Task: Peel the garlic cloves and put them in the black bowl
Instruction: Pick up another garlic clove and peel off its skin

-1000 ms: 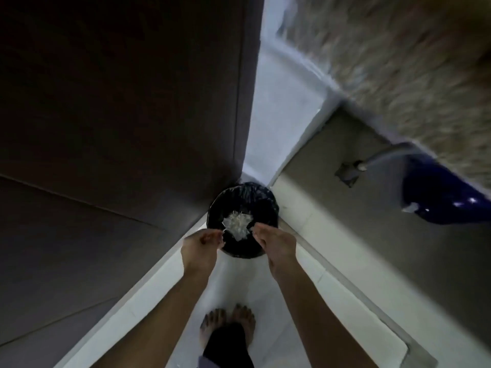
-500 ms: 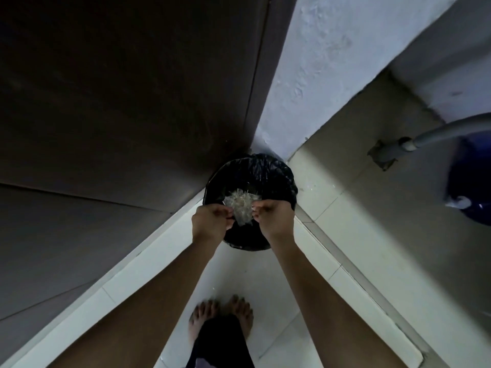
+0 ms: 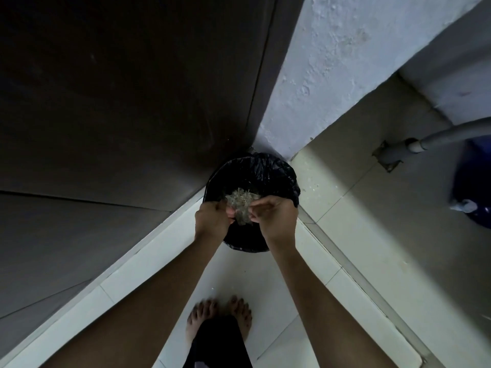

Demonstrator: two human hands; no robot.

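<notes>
Garlic skins [image 3: 240, 207], a pale, papery, crinkled clump, are hanging just above the mouth of a round bin lined with a black plastic bag [image 3: 265, 171], which is standing in the corner of the white tiled floor [image 3: 265, 282]. The left hand [image 3: 211, 221] and right hand [image 3: 277, 216] are reaching down side by side, backs up, their curled fingers [image 3: 257, 208] pinching the clump from either side.

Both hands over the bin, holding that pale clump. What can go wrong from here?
1. The skins hang over the near side of the bin, pinched between the left hand and right hand. Light bits may drift onto the floor, where pale flecks already lie.
2. A clove caught inside the clump might be binned unnoticed; its inside is hidden.
</notes>
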